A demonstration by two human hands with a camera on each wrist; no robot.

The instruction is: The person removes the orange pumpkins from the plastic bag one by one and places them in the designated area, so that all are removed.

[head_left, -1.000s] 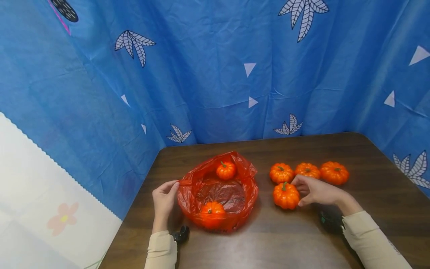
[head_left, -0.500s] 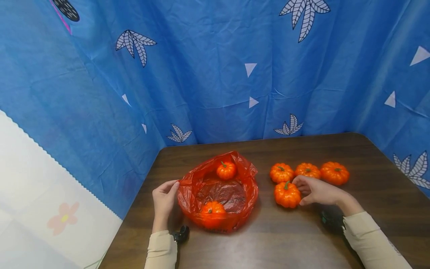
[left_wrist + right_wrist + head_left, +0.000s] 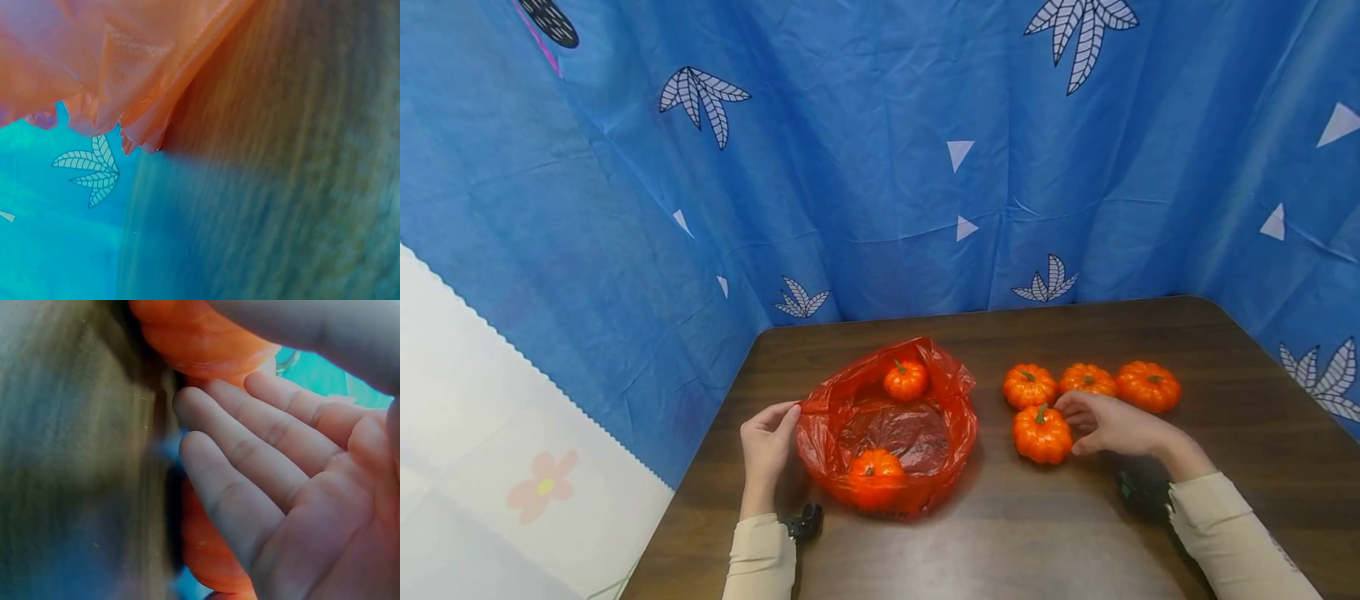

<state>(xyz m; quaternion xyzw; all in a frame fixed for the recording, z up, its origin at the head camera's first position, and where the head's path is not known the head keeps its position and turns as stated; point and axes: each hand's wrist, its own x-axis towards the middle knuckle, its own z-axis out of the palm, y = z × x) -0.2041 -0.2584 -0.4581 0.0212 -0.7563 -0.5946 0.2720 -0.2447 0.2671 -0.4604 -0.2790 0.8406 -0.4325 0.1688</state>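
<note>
My left hand (image 3: 766, 442) pinches the left rim of a red plastic bag (image 3: 957, 442), which stands with its mouth spread wide. Inside it sit two small orange pumpkins, one at the back (image 3: 906, 381) and another at the front (image 3: 874, 467). In the left wrist view the bag (image 3: 125, 50) fills the upper left, and the fingers are out of sight. My right hand (image 3: 1112, 427) has thumb and index finger at the right side of a pumpkin (image 3: 1042, 435); in the right wrist view this pumpkin (image 3: 200, 337) lies between them, while the other fingers (image 3: 231, 494) stretch out.
Three more pumpkins form a row behind the right hand: left (image 3: 1029, 386), middle (image 3: 1087, 380) and right (image 3: 1148, 387). The brown wooden table (image 3: 1000, 542) ends at the blue patterned curtain (image 3: 887, 167). A black wrist device (image 3: 806, 522) lies beside the left forearm.
The pumpkin at my right hand has shifted very slightly to the right and back, and the hand with it. My left hand and the bag hold their place.
</note>
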